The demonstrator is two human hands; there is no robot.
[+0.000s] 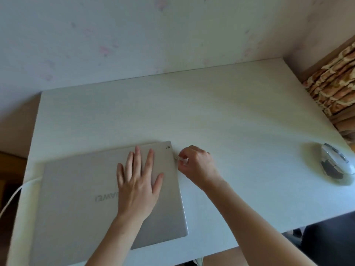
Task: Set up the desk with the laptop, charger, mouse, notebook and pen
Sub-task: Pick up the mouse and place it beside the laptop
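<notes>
Closed laptop point(107, 196) on counter point(230, 116), left hand point(138, 181) flat on lid. Right hand point(196, 164) pinches small plug point(181, 159) at laptop's right edge, not yet inserted. White cable point(17, 192) at left edge. Mouse point(335, 163) placed far right. Notebook, pen not in view.

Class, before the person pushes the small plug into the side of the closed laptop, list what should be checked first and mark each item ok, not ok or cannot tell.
1. Laptop lies flat on the desk, lid closed: ok.
2. Left hand rests flat on the lid to steady it: ok.
3. Right hand pinches the small white plug: ok.
4. Plug tip is next to the laptop's right edge, not yet in: ok.
5. Plug lines up with a port: cannot tell, the port is not visible.
6. Mouse sits far off on the right side of the desk, out of the way: ok.
</notes>
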